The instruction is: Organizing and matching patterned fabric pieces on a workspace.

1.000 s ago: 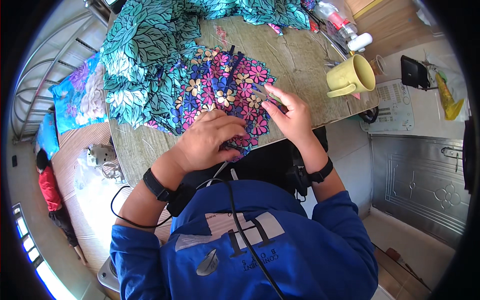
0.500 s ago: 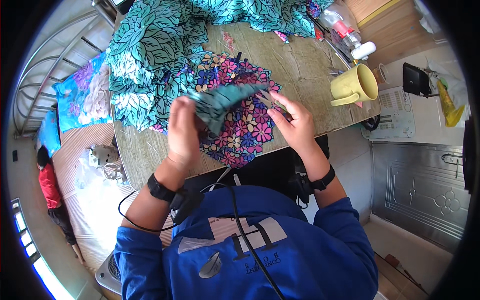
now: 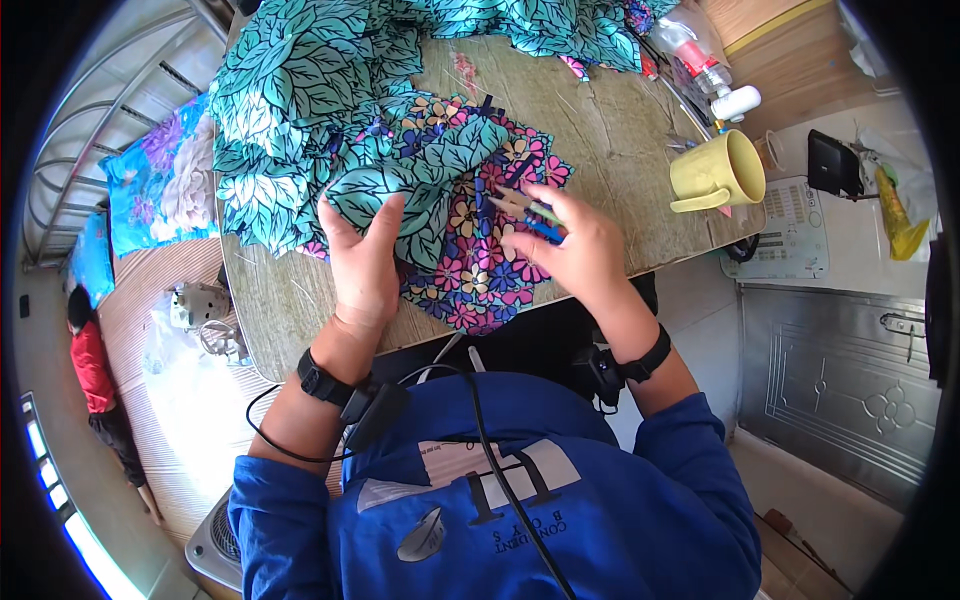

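My left hand (image 3: 362, 265) is at the near edge of a teal leaf-print fabric piece (image 3: 405, 185), thumb on top and the other fingers partly hidden; it holds the cloth. Under that piece lies a pink, navy and cream flower-print fabric (image 3: 490, 285), reaching over the table's front edge. To the right, my right hand (image 3: 585, 245) is closed around small thread snips (image 3: 535, 212) with blue and green on the handle. The tips of the snips point left, over the flower print.
Heaped leaf-print pieces (image 3: 290, 90) cover the wooden table's (image 3: 600, 130) left and far sides. A yellow mug (image 3: 715, 172) stands at its right edge, near a clear bottle (image 3: 700, 60). A black cable (image 3: 480, 420) crosses my shirt. At far left, a person in red (image 3: 92, 365) is visible.
The leaf-print piece, raised and blurred before, now lies spread over the flower print. My right hand has moved slightly down and left, and the snips' tips have left the fabric's corner.
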A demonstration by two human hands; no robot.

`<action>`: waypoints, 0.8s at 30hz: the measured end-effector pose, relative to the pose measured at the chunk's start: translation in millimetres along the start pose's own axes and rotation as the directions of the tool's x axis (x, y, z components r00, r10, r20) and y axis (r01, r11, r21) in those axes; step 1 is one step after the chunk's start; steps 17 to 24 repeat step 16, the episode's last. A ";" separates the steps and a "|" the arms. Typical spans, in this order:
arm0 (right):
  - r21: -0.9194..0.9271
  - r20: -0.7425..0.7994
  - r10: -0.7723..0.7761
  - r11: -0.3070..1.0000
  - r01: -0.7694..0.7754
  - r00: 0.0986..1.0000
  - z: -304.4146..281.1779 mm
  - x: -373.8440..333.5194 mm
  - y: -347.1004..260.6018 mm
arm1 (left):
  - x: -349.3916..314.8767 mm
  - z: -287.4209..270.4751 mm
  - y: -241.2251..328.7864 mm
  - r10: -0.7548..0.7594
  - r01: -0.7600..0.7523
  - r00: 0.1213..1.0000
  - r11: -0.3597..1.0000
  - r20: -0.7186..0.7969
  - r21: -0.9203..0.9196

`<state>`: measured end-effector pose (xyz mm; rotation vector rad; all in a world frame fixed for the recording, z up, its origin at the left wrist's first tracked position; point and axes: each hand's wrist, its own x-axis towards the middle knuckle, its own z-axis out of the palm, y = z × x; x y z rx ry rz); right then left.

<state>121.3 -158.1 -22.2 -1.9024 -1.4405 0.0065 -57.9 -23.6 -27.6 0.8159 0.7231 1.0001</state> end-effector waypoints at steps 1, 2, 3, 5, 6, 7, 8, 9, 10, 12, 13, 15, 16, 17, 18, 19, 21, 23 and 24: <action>-0.002 0.003 0.000 1.000 0.000 1.000 0.2 1.9 0.5 | 1.2 -1.9 0.0 -0.020 0.018 0.999 0.999 0.033 0.037; -0.048 0.036 0.066 0.997 -0.064 0.997 -0.5 4.7 0.2 | 2.3 -3.5 -0.1 -0.040 0.035 0.997 0.997 0.065 0.075; -0.096 0.066 0.134 0.987 -0.127 0.989 -1.1 7.7 -0.1 | 3.5 -4.5 -0.6 -0.039 0.038 0.994 0.999 0.099 0.012; -0.185 0.075 0.214 0.963 -0.198 0.974 0.6 12.0 1.6 | 2.0 -3.3 4.9 -0.075 0.077 0.992 0.997 0.097 -0.018; -0.187 0.076 0.214 0.962 -0.197 0.974 0.9 14.1 3.9 | 1.3 -2.4 7.0 -0.110 0.114 0.989 0.992 0.098 -0.045; -0.199 0.095 0.249 0.953 -0.227 0.964 1.1 17.0 6.0 | 1.0 -2.4 7.7 -0.108 0.113 0.989 0.992 0.096 -0.048; -0.211 0.113 0.285 0.943 -0.257 0.952 1.0 20.8 6.2 | 0.6 -2.3 8.1 -0.124 0.129 0.988 0.991 0.097 -0.048; -0.227 0.127 0.319 0.931 -0.286 0.939 -0.7 26.4 4.3 | 0.3 -2.3 8.3 -0.139 0.144 0.985 0.988 0.098 -0.047; -0.228 0.126 0.320 0.931 -0.286 0.939 -1.2 29.5 2.9 | 0.5 -2.9 7.8 -0.140 0.145 0.985 0.988 0.099 -0.048; -0.255 0.171 0.357 0.916 -0.309 0.918 -1.6 32.6 1.3 | 1.6 -5.0 5.7 -0.143 0.149 0.985 0.987 0.094 -0.059; -0.255 0.171 0.356 0.917 -0.308 0.919 -1.7 32.2 1.4 | 2.3 -5.9 5.2 -0.142 0.148 0.985 0.987 0.094 -0.060; -0.233 0.163 0.404 0.902 -0.363 0.900 -3.1 29.5 2.2 | 3.7 -7.8 4.2 -0.156 0.162 0.983 0.985 0.098 -0.061; -0.288 0.199 0.420 0.889 -0.357 0.885 -7.1 29.0 1.8 | 5.0 -10.1 2.5 -0.173 0.180 0.981 0.981 0.092 -0.072; -0.288 0.199 0.420 0.889 -0.357 0.885 -7.1 29.0 1.8 | 5.0 -10.1 2.5 -0.173 0.180 0.981 0.981 0.092 -0.072; -0.288 0.199 0.420 0.889 -0.357 0.885 -7.1 29.0 1.8 | 5.0 -10.1 2.5 -0.173 0.180 0.981 0.981 0.092 -0.072; -0.288 0.199 0.420 0.889 -0.357 0.885 -7.1 29.0 1.8 | 5.0 -10.1 2.5 -0.173 0.180 0.981 0.981 0.092 -0.072; -0.288 0.199 0.420 0.889 -0.357 0.885 -7.1 29.0 1.8 | 5.0 -10.1 2.5 -0.173 0.180 0.981 0.981 0.092 -0.072; -0.288 0.199 0.420 0.889 -0.357 0.885 -7.1 29.0 1.8 | 5.0 -10.1 2.5 -0.173 0.180 0.981 0.981 0.092 -0.072; -0.288 0.199 0.420 0.889 -0.357 0.885 -7.1 29.0 1.8 | 5.0 -10.1 2.5 -0.173 0.180 0.981 0.981 0.092 -0.072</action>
